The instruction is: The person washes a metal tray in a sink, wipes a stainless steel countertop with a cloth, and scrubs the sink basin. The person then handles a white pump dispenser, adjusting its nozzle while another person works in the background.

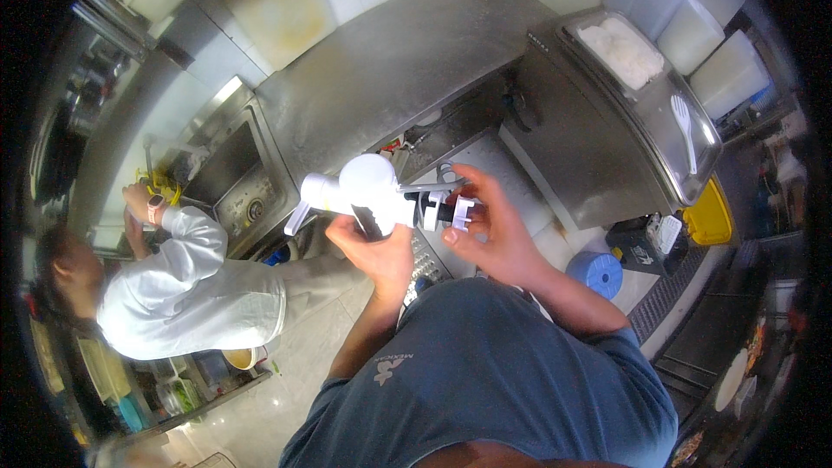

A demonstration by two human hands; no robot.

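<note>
A white plastic device (367, 182) with a round cap, a lever on one side and black parts on the other is held up in front of my body. My left hand (380, 253) grips its body from below, the thumb along the near side. At the right end, my right hand (491, 221) has thumb and fingers around a white notched end piece (462, 213), beside a white ring (430, 211). A thin grey tube or cable (432, 187) runs along the device towards my right fingers. Glare washes out much of the body.
To the left a person in white (188, 279) works by a steel sink (257, 182). Ahead runs a steel counter (390, 58). At right, a steel cabinet (572, 123) bears a tray of white food (621, 52) and a white fork (682, 123). A blue round object (595, 273) is on the floor.
</note>
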